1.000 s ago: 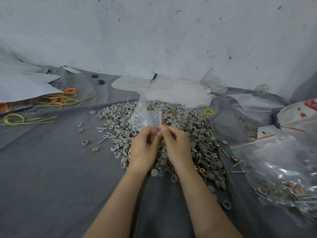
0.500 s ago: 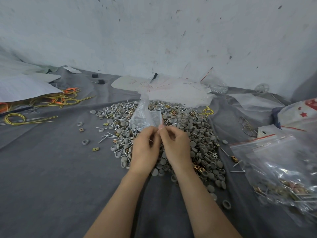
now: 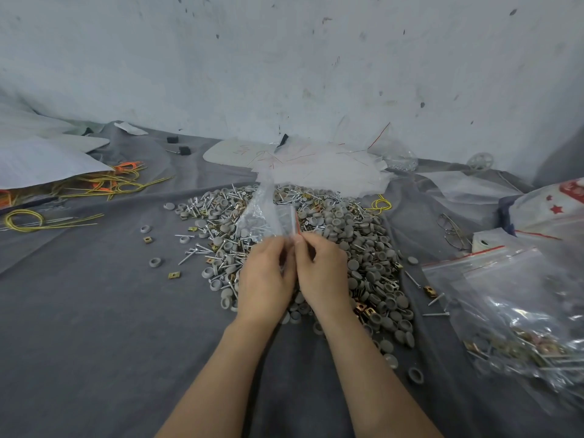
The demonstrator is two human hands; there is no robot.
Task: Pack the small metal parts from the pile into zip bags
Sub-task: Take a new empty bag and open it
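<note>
At the centre of the frame, directly over the near side of the pile of grey round caps, silver screws and brass clips (image 3: 363,254), both hands meet fingertip to fingertip on a small clear plastic zip bag with a red strip at its mouth (image 3: 262,216). The left hand (image 3: 265,276) has its fingers curled in and pinches the bag's lower edge. The right hand (image 3: 322,273) pinches it just beside, right under the red strip. From that shared pinch the bag stands up and leans toward the upper left, so its long axis runs away from the hands while its red-lined mouth edge stands upright on the right, beside the right fingertips. Whether the mouth is being parted or pressed closed cannot be told, nor whether anything lies inside. The pile sits touching-close below both hands and spreads thickest to the right, so the right hand looks better placed to reach it while the left steadies the bag. A larger clear zip bag holding packed parts (image 3: 518,311) lies at the right edge on the grey cloth-covered surface (image 3: 94,327).
</note>
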